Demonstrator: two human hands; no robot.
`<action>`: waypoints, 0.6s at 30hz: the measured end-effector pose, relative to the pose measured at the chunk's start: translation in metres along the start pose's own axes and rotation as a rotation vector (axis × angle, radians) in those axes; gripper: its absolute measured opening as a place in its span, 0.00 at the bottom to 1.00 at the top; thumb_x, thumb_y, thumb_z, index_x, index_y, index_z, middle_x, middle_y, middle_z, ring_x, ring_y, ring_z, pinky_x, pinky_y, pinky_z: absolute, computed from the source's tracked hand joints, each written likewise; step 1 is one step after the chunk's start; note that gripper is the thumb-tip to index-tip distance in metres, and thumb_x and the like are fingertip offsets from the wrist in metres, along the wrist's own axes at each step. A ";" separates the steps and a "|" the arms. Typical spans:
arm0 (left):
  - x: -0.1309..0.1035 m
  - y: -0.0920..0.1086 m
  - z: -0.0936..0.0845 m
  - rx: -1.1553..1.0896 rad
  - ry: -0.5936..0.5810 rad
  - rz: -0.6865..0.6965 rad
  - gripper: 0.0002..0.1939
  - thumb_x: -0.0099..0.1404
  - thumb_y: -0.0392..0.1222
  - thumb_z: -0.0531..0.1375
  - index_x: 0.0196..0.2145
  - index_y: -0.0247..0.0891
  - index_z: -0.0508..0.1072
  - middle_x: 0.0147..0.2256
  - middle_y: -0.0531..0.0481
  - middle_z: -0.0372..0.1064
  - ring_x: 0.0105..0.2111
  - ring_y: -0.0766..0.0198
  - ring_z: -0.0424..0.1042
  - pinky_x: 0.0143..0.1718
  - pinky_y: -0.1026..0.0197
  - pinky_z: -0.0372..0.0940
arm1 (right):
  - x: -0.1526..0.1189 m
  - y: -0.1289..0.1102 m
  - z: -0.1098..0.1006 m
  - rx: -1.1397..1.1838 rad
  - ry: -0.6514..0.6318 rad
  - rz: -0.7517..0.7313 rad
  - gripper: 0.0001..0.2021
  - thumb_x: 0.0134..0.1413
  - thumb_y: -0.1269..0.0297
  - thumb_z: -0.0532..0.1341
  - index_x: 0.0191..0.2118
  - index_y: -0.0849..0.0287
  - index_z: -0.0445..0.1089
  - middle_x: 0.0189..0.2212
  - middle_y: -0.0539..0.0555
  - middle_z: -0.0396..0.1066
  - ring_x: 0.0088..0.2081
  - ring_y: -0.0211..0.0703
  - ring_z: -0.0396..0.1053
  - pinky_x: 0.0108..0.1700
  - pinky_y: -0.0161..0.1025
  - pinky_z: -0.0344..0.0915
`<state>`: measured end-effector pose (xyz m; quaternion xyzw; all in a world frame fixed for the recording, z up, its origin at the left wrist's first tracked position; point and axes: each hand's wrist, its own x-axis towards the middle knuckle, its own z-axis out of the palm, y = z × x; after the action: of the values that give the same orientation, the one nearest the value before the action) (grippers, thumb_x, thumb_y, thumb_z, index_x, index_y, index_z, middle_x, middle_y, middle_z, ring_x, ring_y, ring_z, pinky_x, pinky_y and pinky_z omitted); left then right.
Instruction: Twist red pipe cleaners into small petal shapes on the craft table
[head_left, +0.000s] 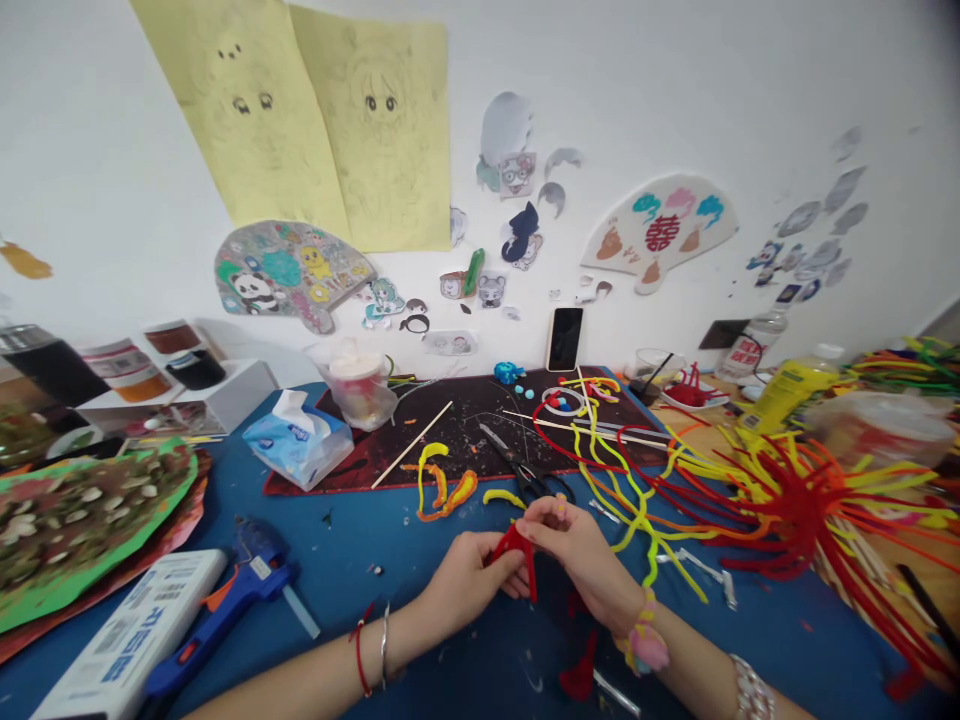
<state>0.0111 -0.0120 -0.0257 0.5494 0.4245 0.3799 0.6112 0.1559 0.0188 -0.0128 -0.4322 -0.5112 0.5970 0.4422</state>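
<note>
My left hand (478,572) is closed, its fingers pinching a red pipe cleaner (532,574) over the blue table in the lower middle. Against it, my right hand (576,548) grips the same red piece near its upper end with thumb and forefinger. Part of the piece is hidden by my fingers, and one strip hangs down between the hands. Just beyond lie dark-handled scissors (517,462) and a short yellow pipe cleaner (502,496). A yellow and orange bent pipe cleaner shape (450,492) rests behind my left hand. Below my right wrist is another red piece (577,680).
A large bundle of red, yellow and orange pipe cleaners (806,510) spreads at right. On the left are a blue glue gun (259,570), a white box (139,640) and a tissue pack (298,440). A phone (565,338) leans on the wall behind the dark mat (480,400).
</note>
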 end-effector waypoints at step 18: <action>-0.008 0.001 0.007 0.156 -0.089 0.056 0.21 0.63 0.54 0.44 0.24 0.35 0.61 0.16 0.54 0.61 0.17 0.69 0.65 0.21 0.67 0.59 | -0.005 -0.007 0.001 -0.304 -0.093 -0.093 0.12 0.49 0.57 0.57 0.25 0.60 0.70 0.21 0.50 0.69 0.28 0.40 0.65 0.35 0.35 0.59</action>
<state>0.0145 -0.0217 -0.0238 0.6235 0.4097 0.3376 0.5740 0.1567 0.0147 -0.0050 -0.4419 -0.6349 0.5110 0.3749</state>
